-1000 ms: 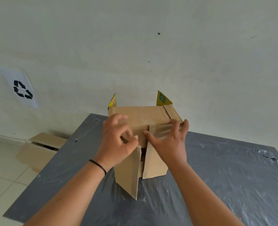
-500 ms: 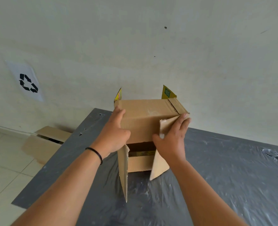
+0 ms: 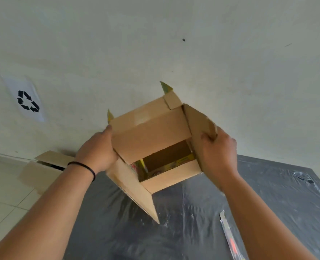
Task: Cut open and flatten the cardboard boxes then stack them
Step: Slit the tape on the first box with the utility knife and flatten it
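A brown cardboard box (image 3: 151, 134) is held tilted above the dark plastic-covered table (image 3: 268, 194), its open end facing me with all flaps spread. My left hand (image 3: 97, 151) grips the box's left side where the left flap hinges. My right hand (image 3: 219, 152) holds the right flap, thumb curled over its edge. The left flap hangs down with its tip near the table. Yellow printed sides show inside, and yellow flap corners stick up at the far end.
A flattened cardboard piece (image 3: 42, 166) lies on the tiled floor at the left by the wall. A paper with a recycling sign (image 3: 28, 101) hangs on the wall. A thin knife-like tool (image 3: 230, 239) lies on the table at lower right.
Both hands have pulled the near flaps apart and the box has lifted and tilted to the right. The opening now shows the inside.
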Motion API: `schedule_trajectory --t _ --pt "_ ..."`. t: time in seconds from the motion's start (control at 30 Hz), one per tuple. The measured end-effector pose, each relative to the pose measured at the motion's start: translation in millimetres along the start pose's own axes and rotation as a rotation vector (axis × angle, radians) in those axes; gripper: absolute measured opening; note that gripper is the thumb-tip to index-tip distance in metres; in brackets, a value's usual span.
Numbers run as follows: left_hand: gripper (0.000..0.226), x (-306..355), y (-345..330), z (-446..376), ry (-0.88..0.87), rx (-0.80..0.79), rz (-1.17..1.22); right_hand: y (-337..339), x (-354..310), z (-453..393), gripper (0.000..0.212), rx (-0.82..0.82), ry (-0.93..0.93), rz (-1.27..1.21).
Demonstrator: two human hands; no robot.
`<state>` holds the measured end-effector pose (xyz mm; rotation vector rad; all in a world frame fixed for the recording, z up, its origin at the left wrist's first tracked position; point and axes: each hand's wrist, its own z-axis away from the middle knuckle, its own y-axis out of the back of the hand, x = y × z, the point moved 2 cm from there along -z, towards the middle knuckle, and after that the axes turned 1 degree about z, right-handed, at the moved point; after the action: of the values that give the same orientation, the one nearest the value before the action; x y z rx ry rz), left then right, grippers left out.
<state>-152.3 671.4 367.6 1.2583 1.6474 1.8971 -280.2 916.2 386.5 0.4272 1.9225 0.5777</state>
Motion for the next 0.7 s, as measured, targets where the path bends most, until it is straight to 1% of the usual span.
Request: schedule_trajectory --t 0.03,0.07,0.1,0.17,0.27,0.4,0.5,0.57,0.63,0.67,0.7 --pt "0.073 0.6 2.1 -1.2 -0.032 0.029 -0.132 0.7 -12.9 -2.8 0.021 -0.013 0.074 0.050" --pt "0.085 4.3 3.3 -1.6 -0.066 0.059 -0.205 0.9 -25.9 -4.3 0.022 -0.025 0.149 0.112" --pt "0.095 10.7 3.5 -1.4 -0.096 0.082 -0.221 -0.1 -37.9 -5.4 0.021 -0.026 0.219 0.169" --pt "0.114 30.4 1.5 2.1 -0.133 0.115 -0.142 -3.7 -59.5 -7.3 0.015 -0.007 0.344 0.232" --pt "0.132 48.1 -21.8 8.0 -0.103 0.181 -0.037 -17.3 -83.4 -8.9 0.008 -0.019 0.502 0.260" --pt "0.139 35.3 -48.3 13.3 0.039 0.322 0.026 -35.5 -104.8 -6.2 0.011 -0.097 0.631 0.232" --pt "0.136 16.0 -55.7 9.8 0.037 0.377 0.010 -45.0 -111.2 -4.0 0.015 -0.181 0.695 0.203" --pt "0.131 7.6 -58.5 6.4 0.023 0.391 0.024 -48.9 -111.6 -1.5 0.018 -0.193 0.719 0.207" --pt "0.131 2.8 -60.7 4.3 0.027 0.378 0.053 -47.9 -103.2 2.1 0.031 -0.193 0.682 0.276" --pt "0.132 0.1 -61.2 2.4 0.030 0.355 0.062 -45.8 -93.5 3.8 0.040 -0.204 0.625 0.367" --pt "0.134 -2.8 -61.0 0.3 0.032 0.325 0.063 -41.6 -80.3 5.7 0.045 -0.213 0.549 0.468"
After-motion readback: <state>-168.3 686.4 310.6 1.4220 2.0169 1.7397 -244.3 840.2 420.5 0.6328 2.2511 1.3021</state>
